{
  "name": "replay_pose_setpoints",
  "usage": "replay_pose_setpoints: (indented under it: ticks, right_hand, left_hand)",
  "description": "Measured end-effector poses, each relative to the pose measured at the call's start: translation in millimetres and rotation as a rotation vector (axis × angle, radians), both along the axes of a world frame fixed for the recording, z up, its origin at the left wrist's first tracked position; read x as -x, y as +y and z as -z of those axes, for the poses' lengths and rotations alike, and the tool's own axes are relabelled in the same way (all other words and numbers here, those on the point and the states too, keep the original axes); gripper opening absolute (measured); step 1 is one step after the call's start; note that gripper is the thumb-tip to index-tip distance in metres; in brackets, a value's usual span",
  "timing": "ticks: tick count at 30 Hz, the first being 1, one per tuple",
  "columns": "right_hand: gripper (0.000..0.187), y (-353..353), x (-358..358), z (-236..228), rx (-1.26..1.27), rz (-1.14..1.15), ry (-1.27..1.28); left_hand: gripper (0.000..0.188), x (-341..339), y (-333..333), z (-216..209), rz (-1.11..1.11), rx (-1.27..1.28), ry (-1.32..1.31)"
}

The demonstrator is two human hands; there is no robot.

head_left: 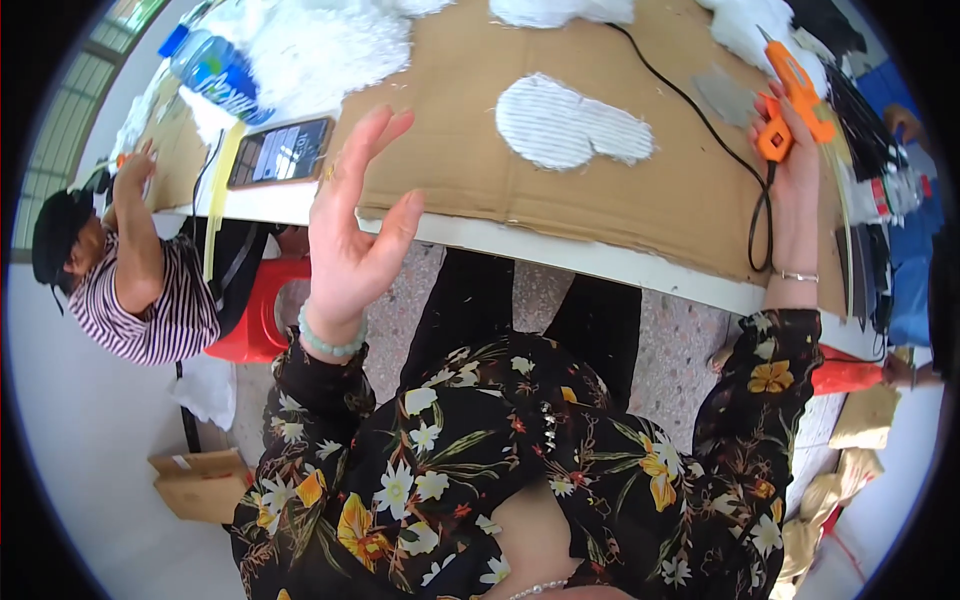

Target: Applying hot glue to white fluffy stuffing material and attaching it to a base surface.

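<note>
My right hand (796,175) is closed round the handle of an orange glue gun (790,70), its nozzle pointing up and away from me over the table's right end. A black cord (690,100) runs from the gun across the cardboard. Raised above the table's near edge, my left hand (355,235) is empty, with its fingers stretched and thumb apart. Between the two hands, farther off, a white ribbed fabric piece (565,122) with frayed edges lies flat on the brown cardboard sheet (440,150).
At the left lie a phone (280,155), a plastic bottle (215,75) and white fluffy material (320,45). More white pieces (560,10) lie at the far edge. Another bottle (890,195) is at the right. One person (140,270) sits at the left; another is partly visible at the right.
</note>
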State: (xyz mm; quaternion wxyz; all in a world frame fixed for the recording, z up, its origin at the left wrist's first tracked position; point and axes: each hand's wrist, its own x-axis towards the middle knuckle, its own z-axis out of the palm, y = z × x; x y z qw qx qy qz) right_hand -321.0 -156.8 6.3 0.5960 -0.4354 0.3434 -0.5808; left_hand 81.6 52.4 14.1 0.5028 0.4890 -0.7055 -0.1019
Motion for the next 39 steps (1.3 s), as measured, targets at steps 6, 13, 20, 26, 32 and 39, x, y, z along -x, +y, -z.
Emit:
replay_pose_setpoints:
  ticks: [6, 13, 20, 26, 32, 39]
  right_hand:
    - [0.035, 2.9, -2.1, -3.4, -0.012, 0.042, -0.031]
    - [0.038, 1.8, -3.3, -3.0, -0.001, 0.047, -0.060]
    - [0.039, -7.5, 6.5, 7.4, 0.012, -0.007, -0.072]
    - [0.040, -2.6, 5.6, 4.1, 0.018, -0.024, -0.036]
    - [0.041, 12.4, -13.9, -8.3, 0.064, -0.119, 0.023]
    - [0.042, 44.7, -56.0, -24.1, 0.212, -0.106, 0.244]
  left_hand:
    - [0.033, 13.1, -37.7, -15.3, 0.006, 0.095, -0.226]
    - [0.015, 27.1, -76.8, -14.0, 0.013, 0.119, -0.332]
    - [0.015, 29.6, -110.3, -3.0, 0.079, 0.090, -0.485]
    - [0.020, 12.0, -153.3, 7.5, 0.102, -0.286, -0.180]
    - [0.025, 3.7, -162.7, 8.9, 0.158, -0.471, -0.086]
    - [0.024, 25.1, -92.9, -10.6, 0.155, -0.021, -0.432]
